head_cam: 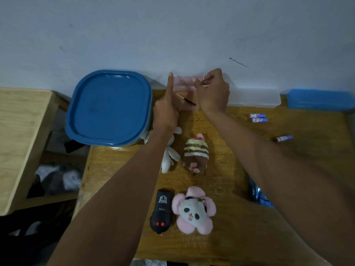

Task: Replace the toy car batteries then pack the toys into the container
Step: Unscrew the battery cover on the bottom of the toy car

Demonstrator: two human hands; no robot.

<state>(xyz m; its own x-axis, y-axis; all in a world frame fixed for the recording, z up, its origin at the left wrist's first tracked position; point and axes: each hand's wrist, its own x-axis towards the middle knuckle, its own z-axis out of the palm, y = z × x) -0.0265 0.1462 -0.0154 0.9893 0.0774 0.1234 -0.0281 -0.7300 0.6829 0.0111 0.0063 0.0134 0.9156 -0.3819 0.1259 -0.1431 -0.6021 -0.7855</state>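
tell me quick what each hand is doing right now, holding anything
Left hand: on the pink toy car, index finger straight up; grip cannot be told.
Right hand: closed on the pink toy car's other end, with a thin screwdriver beneath.

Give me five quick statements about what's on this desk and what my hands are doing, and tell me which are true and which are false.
1. The blue lid sits closed on the container. True.
2. Both hands are down on the panda plush. False: the left hand and right hand are up at a pink object by the wall; the panda plush lies untouched.
3. Three batteries lie loose on the table. True: two batteries together, one battery apart.
4. The black remote lies right of the panda plush. False: it lies left.
5. The striped plush is inside the container. False: it lies on the table.
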